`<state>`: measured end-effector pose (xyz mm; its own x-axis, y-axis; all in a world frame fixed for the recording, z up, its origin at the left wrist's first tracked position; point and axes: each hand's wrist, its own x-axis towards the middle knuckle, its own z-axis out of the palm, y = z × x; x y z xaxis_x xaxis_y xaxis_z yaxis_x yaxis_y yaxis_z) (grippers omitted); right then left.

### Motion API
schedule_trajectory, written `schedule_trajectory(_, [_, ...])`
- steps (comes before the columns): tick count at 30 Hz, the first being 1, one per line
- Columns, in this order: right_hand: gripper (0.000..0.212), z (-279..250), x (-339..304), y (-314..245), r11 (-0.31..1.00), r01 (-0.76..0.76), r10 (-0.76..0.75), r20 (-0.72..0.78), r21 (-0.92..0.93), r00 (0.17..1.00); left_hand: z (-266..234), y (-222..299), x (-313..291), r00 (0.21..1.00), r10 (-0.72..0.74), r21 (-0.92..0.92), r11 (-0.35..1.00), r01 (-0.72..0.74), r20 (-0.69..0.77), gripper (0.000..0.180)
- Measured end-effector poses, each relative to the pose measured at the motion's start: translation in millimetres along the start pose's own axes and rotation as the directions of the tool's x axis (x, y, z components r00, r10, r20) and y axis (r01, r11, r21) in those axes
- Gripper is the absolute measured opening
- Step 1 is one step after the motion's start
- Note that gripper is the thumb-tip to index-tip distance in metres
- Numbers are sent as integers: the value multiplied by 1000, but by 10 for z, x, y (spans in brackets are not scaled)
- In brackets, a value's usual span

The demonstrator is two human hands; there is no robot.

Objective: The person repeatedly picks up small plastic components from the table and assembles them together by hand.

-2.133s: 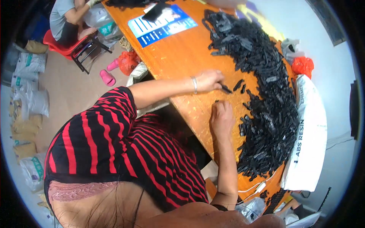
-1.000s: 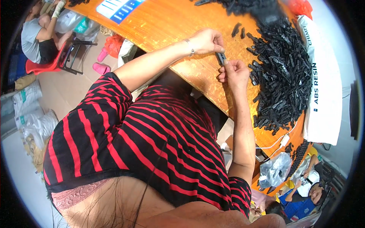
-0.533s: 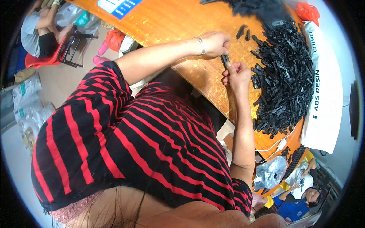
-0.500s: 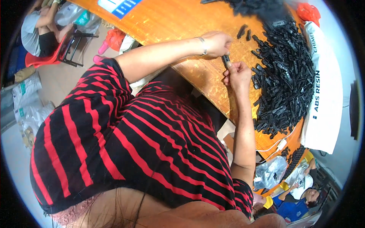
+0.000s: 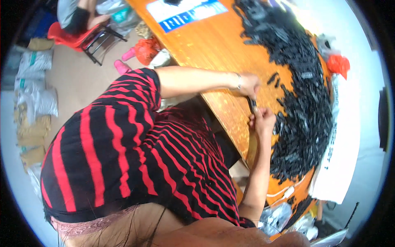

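Observation:
Between my two hands is a small, narrow black plastic piece, held just above the wooden table's near edge. My left hand pinches its far end, and my right hand grips the near end between thumb and fingers. Blur hides the piece's finer shape. Just beyond the hands, a few loose black pieces lie on the orange-brown table. A long heap of similar black plastic pieces spreads along the right side, close to my right hand.
A white sack borders the heap, with a red plastic bag behind it. A blue-and-white printed sheet lies on the far table. A white cable and clear bag are near. A person sits on a red chair at left.
My view has swung, so the table, heap and hands sit lower in the picture. More of the heap's far end and the printed sheet show. Both hands still hold the black piece.

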<state>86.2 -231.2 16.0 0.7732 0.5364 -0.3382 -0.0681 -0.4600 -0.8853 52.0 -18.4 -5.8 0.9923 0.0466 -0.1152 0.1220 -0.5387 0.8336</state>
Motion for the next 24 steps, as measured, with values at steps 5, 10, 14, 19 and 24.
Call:
schedule_trajectory(5, [13, -106, 60, 13, 994, 17, -13, 37, -110, 999, -16, 255, -87, 998, -65, 124, 990, 68, -27, 20])
schedule_trajectory(10, [14, -170, 118, 8, 980, 42, -35, 35, -197, 999, -21, 414, -75, 992, -127, 263, 957, 122, 2, 21])
schedule_trajectory(14, [15, -139, 85, 17, 985, 47, -32, 90, -168, 995, -83, 404, -143, 988, -151, 225, 964, 138, 43, 20])
schedule_trajectory(19, [16, -142, 106, 189, 951, 194, -173, 105, -242, 979, 38, 307, -225, 998, -69, 217, 974, 68, -1, 21])
schedule_trajectory(24, [15, -115, 22, 192, 889, 283, -265, 101, -360, 959, 190, 228, -387, 996, 14, 211, 978, 4, -87, 20])
